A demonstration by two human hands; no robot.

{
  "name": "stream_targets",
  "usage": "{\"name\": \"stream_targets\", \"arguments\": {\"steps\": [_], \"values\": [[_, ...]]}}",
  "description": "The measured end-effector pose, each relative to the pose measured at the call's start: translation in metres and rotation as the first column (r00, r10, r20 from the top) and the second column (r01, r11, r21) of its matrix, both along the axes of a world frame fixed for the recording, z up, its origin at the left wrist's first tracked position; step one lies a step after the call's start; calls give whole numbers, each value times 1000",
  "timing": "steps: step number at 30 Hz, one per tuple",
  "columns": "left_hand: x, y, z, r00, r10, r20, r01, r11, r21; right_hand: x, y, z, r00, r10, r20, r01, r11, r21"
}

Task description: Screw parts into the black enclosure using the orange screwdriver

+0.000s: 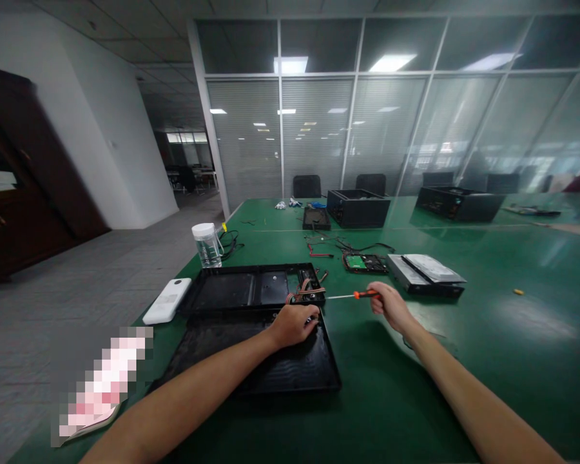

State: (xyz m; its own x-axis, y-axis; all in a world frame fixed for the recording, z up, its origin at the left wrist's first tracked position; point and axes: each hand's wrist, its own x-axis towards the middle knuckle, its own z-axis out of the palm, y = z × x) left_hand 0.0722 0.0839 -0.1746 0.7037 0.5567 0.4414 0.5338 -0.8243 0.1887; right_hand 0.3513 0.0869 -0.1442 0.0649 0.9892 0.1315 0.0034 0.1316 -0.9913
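An opened black plastic case (217, 290) lies before me, its flat black panel (251, 374) nearest my body. My left hand (294, 324) rests over that panel's far right part, fingers curled; whatever they pinch is too small or hidden to name. Just beyond it, striped ribbon wires (305, 291) bunch in the case's right end. In my right hand (389, 304) is a screwdriver (365, 294) with an orange and black handle. Its thin shaft points left, the tip close to the case's right edge.
Behind my right hand sit a silver-and-black drive unit (425, 274) and a green circuit board (360, 261). Loose cables (367, 247) lie further back. A white phone-like device (167, 301) and clear bottle (207, 248) stand left. Black computer cases (357, 209) occupy the far side.
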Motion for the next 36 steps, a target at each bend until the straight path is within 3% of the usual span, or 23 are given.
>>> {"name": "stream_targets", "arguments": {"steps": [2,4,7,10,13,15,19,21,23,25,27,31,34,36], "values": [[-1,1,-1,998,-48,-33,50,997,63,20,9,-19,927,-126,-353,112,992,-61],[-1,2,-1,987,-133,-92,144,981,131,31,14,-25,819,-163,-550,138,987,-87],[0,3,-2,947,-263,-186,297,935,191,29,17,-22,771,-126,-624,103,992,-72],[1,4,-2,931,-282,-230,333,915,229,16,15,-20,817,-66,-573,58,998,-31],[2,1,-1,932,-256,-256,326,900,289,3,11,-24,913,-2,-408,21,999,43],[2,-2,4,928,-246,-278,333,884,328,-3,8,-25,979,30,-202,-9,995,104],[-1,-3,31,906,-212,-366,353,855,380,-25,-12,-8,980,100,172,-129,978,166],[-8,1,47,931,-110,-348,247,893,376,-43,-35,8,902,203,380,-287,941,178],[-21,10,61,952,35,-305,66,946,317,-62,-67,21,702,275,656,-497,850,175],[-40,21,67,939,145,-312,-84,976,200,-78,-102,25,458,258,851,-660,740,131],[-62,32,67,916,167,-365,-159,986,53,-88,-132,18,326,164,931,-671,734,106],[-94,48,57,861,131,-492,-255,947,-194,-84,-165,-8,252,-12,968,-574,803,159],[-101,49,50,834,131,-536,-255,953,-163,-70,-177,-22,242,-41,969,-533,829,168],[-100,46,49,832,113,-543,-184,980,-79,-62,-186,-25,245,-33,969,-506,848,156]]}}
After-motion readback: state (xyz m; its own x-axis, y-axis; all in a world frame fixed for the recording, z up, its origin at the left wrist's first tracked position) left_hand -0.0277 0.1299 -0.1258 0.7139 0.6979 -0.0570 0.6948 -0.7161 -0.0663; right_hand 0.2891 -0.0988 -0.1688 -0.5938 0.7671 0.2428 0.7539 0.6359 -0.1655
